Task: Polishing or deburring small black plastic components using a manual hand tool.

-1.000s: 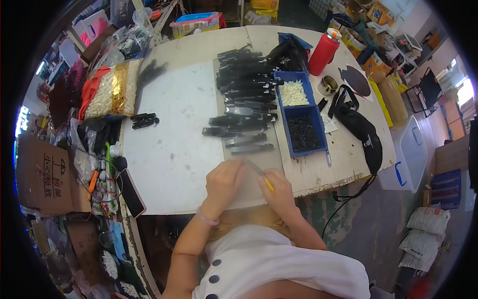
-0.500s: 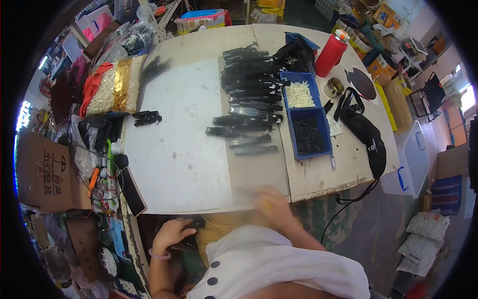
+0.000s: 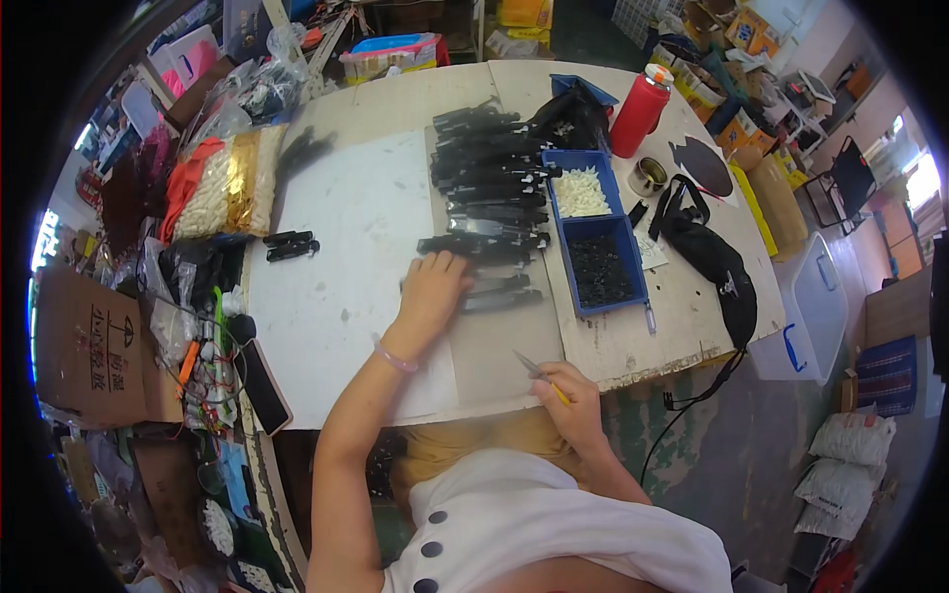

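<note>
A row of long, flat black pieces [image 3: 489, 185] with small white tips lies across the middle of the table. My left hand [image 3: 432, 289] reaches over the near part of that row, its fingers bent round one black piece, whose middle is hidden under the hand. My right hand [image 3: 573, 403], by the table's front edge, is closed on a pointed metal tool with a yellow handle [image 3: 560, 393]. Its tip points up and to the left; its exact kind is unclear.
Two joined blue trays [image 3: 647, 287] hold white and black small parts. Behind them stand a red bottle [image 3: 640, 114] and a tin [image 3: 647, 176]. A black pouch [image 3: 707, 252] is at right. Several short black pieces [image 3: 290, 245], a phone [image 3: 262, 385] and a bag [image 3: 222, 183] are left.
My left hand has moved up from below the table edge onto the row of black pieces. The right hand has shifted slightly right, and its tool is now sharper to see.
</note>
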